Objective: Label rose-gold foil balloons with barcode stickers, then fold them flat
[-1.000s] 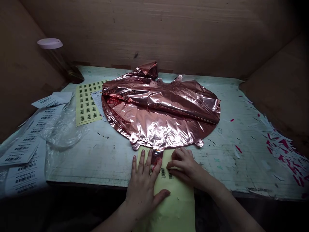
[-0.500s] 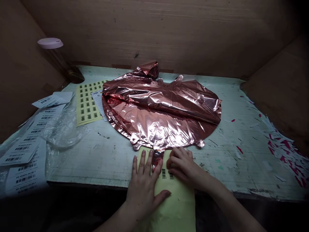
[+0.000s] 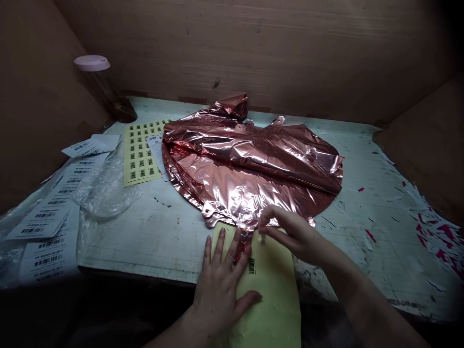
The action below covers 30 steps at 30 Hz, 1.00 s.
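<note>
barcode label sheet [image 3: 142,153] | plastic bag [image 3: 108,191] | pink-lidded bottle [image 3: 108,89] | paper scraps [image 3: 435,232]

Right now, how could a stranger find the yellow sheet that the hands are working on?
Start at the rose-gold foil balloon. Under its neck, at the table's near edge, lies the yellow sheet, pressed by the left hand. Unlike the far sticker sheet, it is nearly bare.

A crumpled rose-gold foil balloon [image 3: 250,164] fills the middle of the bench [image 3: 152,237], while label sheets [image 3: 47,222] and a clear plastic bag [image 3: 105,191] crowd its left edge; bare surface lies open at front left, and wooden walls [image 3: 253,48] close off three sides.
</note>
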{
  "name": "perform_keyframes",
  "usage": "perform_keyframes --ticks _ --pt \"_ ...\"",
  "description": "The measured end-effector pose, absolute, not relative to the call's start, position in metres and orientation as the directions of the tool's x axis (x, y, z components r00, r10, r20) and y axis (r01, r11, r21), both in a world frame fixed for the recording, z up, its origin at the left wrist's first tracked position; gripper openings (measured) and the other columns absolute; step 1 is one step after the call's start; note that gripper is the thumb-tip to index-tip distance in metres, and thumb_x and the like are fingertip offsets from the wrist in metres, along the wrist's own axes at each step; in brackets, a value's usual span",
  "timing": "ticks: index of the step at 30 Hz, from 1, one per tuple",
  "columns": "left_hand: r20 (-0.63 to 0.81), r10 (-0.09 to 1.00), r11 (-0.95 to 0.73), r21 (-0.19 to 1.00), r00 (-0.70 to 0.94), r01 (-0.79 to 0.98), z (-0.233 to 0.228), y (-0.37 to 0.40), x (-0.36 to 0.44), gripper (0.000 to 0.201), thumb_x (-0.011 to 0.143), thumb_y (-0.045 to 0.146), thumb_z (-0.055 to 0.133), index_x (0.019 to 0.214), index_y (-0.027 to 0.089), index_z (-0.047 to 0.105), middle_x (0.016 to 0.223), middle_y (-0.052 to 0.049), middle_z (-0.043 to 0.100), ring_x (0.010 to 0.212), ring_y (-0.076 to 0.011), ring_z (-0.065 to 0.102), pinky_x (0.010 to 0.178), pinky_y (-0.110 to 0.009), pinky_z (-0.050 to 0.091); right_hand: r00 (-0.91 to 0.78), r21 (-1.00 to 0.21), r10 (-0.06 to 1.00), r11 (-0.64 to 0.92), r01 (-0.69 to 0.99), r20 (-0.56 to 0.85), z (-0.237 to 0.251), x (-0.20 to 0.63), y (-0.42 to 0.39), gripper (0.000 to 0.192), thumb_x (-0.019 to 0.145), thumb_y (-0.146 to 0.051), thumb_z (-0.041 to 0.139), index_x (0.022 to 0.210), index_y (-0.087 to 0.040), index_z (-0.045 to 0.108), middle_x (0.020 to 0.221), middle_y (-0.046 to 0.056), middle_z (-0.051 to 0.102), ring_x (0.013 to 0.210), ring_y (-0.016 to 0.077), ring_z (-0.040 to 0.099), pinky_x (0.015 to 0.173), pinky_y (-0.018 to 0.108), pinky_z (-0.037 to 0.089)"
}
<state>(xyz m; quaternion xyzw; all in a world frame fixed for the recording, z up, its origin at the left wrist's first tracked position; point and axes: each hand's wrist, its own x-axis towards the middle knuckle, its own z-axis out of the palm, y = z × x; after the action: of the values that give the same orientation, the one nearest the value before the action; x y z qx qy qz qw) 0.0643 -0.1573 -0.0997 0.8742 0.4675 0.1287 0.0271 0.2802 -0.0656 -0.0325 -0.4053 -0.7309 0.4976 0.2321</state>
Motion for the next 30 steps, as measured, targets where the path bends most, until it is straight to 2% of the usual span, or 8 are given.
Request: perform_keyframes --ticks 6,11,17,22,25,27,29,30 --pt "0.202 0.804 -0.588 0.133 0.559 0.798 -0.099 -0.158 0.062 0.083 0.087 0.071 0.045 0.151 0.019 0.035 0.161 -0.009 0.025 0.148 -0.0386 0.014 0.118 -0.056 0.004 -0.599 -0.908 0.772 0.072 0.413 -0.211 -0.059 0.260 -0.013 0.011 0.095 -0.030 0.053 0.103 -0.022 0.050 0.094 0.002 0.060 0.079 0.0160 0.056 0.068 0.030 0.047" --pt "0.205 0.802 -0.590 0.132 0.561 0.796 -0.103 -0.158 0.062 0.082 0.088 0.071 0.043 0.151 0.020 0.035 0.161 -0.009 0.025 0.148 -0.0401 0.015 0.116 -0.058 0.003 -0.591 -0.877 0.786 0.143 0.458 -0.180 -0.060 0.258 -0.008 0.011 0.093 -0.026 0.054 0.103 -0.022 0.050 0.090 0.000 0.057 0.078 0.0149 0.053 0.069 0.029 0.045" --pt "0.202 0.804 -0.588 0.134 0.559 0.798 -0.103 -0.157 0.063 0.081 0.089 0.070 0.042 0.152 0.019 0.034 0.161 -0.010 0.025 0.147 -0.0408 0.015 0.116 -0.059 0.004 -0.530 -0.878 0.827 0.098 0.469 -0.190 -0.062 0.253 -0.014 0.012 0.094 -0.027 0.052 0.105 -0.022 0.050 0.087 0.000 0.056 0.072 0.0145 0.053 0.061 0.027 0.045" --pt "0.208 0.804 -0.587 0.132 0.557 0.799 -0.103 -0.157 0.063 0.081 0.089 0.070 0.044 0.150 0.018 0.036 0.160 -0.010 0.027 0.147 -0.0411 0.016 0.116 -0.059 0.006 -0.477 -0.752 0.878 0.282 0.595 -0.048 -0.072 0.247 -0.017 0.012 0.090 -0.019 0.054 0.102 -0.021 0.052 0.088 0.003 0.059 0.078 0.0174 0.056 0.069 0.030 0.047" --pt "0.228 0.794 -0.599 0.138 0.563 0.789 -0.103 -0.158 0.063 0.079 0.089 0.068 0.045 0.149 0.017 0.038 0.159 -0.010 0.030 0.146 -0.0416 0.018 0.114 -0.061 0.011 -0.394 -0.654 0.918 0.319 0.686 0.034 -0.080 0.246 -0.018 0.028 0.084 -0.024 0.066 0.110 -0.022 0.055 0.113 0.010 0.056 0.104 0.0267 0.054 0.086 0.041 0.048" --pt "0.235 0.792 -0.603 0.147 0.564 0.784 -0.100 -0.159 0.062 0.072 0.091 0.060 0.050 0.147 0.017 0.040 0.158 -0.010 0.033 0.145 -0.0413 0.022 0.113 -0.062 0.017 -0.274 -0.502 0.951 0.310 0.807 0.146 -0.083 0.248 -0.022 0.040 0.082 -0.031 0.071 0.118 -0.021 0.056 0.126 0.016 0.049 0.116 0.0350 0.048 0.093 0.052 0.045" --pt "0.244 0.791 -0.605 0.180 0.561 0.775 -0.095 -0.158 0.060 0.059 0.092 0.048 0.054 0.143 0.018 0.046 0.154 -0.008 0.041 0.142 -0.0398 0.030 0.112 -0.062 0.024 -0.233 -0.357 0.925 0.335 0.872 0.300 -0.084 0.254 -0.029 0.031 0.088 -0.028 0.064 0.117 -0.018 0.059 0.123 0.018 0.053 0.114 0.0362 0.049 0.091 0.056 0.046" --pt "0.254 0.790 -0.609 0.220 0.558 0.762 -0.090 -0.155 0.057 0.052 0.093 0.043 0.055 0.139 0.019 0.050 0.149 -0.007 0.048 0.139 -0.0380 0.036 0.111 -0.062 0.027 -0.307 -0.327 0.887 0.421 0.846 0.345 -0.084 0.257 -0.035 0.022 0.091 -0.023 0.059 0.113 -0.018 0.062 0.117 0.017 0.057 0.109 0.0335 0.053 0.089 0.053 0.048"
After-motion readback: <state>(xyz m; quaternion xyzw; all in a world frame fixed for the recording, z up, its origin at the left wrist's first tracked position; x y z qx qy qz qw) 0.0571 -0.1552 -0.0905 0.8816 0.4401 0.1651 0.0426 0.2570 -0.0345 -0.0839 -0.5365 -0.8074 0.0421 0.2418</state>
